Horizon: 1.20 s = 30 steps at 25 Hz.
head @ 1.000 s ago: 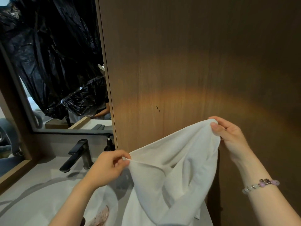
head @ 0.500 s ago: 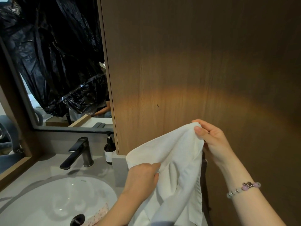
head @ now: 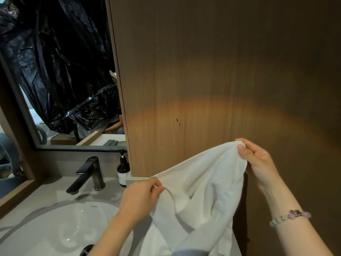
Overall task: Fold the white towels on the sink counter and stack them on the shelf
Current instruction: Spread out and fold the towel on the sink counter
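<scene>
Towel: our towel [head: 203, 182] hangs bunched and twisted in the air, just right of the sink [head: 55, 228].
Left grip: our left hand [head: 140, 196] pinches a towel edge, nearest the sink.
Right grip: our right hand [head: 258, 159] pinches a gathered corner, higher and farther from the sink.
Doing it well: we should probably find two true corners and pull the edge taut before folding.
Hidden: the towel's lower end is cut off; we see no shelf.

Brown wood-grain wall panel [head: 203, 71] fills 12 to 3 o'clock, crossed by an amber glow. Crinkled black plastic sheeting [head: 55, 71] at 10 o'clock. At 8 o'clock, grey tabletop [head: 36, 196] with white oval basin [head: 55, 230], matte black faucet [head: 88, 174].
</scene>
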{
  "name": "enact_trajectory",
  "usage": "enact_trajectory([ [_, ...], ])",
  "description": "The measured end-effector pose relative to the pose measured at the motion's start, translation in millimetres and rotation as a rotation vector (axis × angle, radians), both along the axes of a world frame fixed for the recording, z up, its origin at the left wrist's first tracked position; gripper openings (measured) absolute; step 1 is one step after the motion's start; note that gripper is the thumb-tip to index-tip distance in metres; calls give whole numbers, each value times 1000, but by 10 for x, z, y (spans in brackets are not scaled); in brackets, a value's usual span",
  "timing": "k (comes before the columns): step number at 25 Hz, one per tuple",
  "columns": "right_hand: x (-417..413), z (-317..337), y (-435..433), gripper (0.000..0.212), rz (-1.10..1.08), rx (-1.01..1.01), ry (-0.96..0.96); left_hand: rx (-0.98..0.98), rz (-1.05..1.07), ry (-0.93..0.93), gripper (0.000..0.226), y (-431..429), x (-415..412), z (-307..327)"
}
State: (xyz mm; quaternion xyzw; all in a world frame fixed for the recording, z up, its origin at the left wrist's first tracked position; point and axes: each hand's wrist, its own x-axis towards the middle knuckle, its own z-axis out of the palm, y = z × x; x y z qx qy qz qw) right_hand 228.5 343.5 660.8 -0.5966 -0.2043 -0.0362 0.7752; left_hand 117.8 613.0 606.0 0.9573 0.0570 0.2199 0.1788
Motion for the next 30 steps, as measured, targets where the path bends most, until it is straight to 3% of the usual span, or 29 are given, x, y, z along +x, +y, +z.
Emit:
enact_trajectory([
  [2, 32, 0, -125, 43, -23, 57, 26, -104, -42, 3, 10, 214, -78, 29],
  [5, 46, 14, -290, 36, -66, 85, 54, -197, -76, -20, 17, 487, -187, 81],
  [9, 58, -8, -438, 40, -111, 84, 73, -250, -37, -62, 17, 677, -275, 160],
  [12, 72, -78, -441, 44, -120, 46, 99, -139, -15, 16, 15, 740, -311, 169],
  [15, 75, -133, -403, 67, -154, -18, 85, -34, 14, 46, 17, 747, -331, 111],
  [19, 88, -144, -459, 77, -205, -57, 84, -244, 20, -130, 29, 693, -399, 185],
  [21, 57, -122, -508, 82, -223, -76, 76, -310, 21, -232, 20, 644, -477, 284],
  [27, -153, -51, -608, 92, -207, -116, 53, -302, 26, -397, 21, 411, -755, 591],
  [30, -309, -2, -636, 83, -218, -102, 34, -335, 76, -433, 21, 297, -881, 695],
])
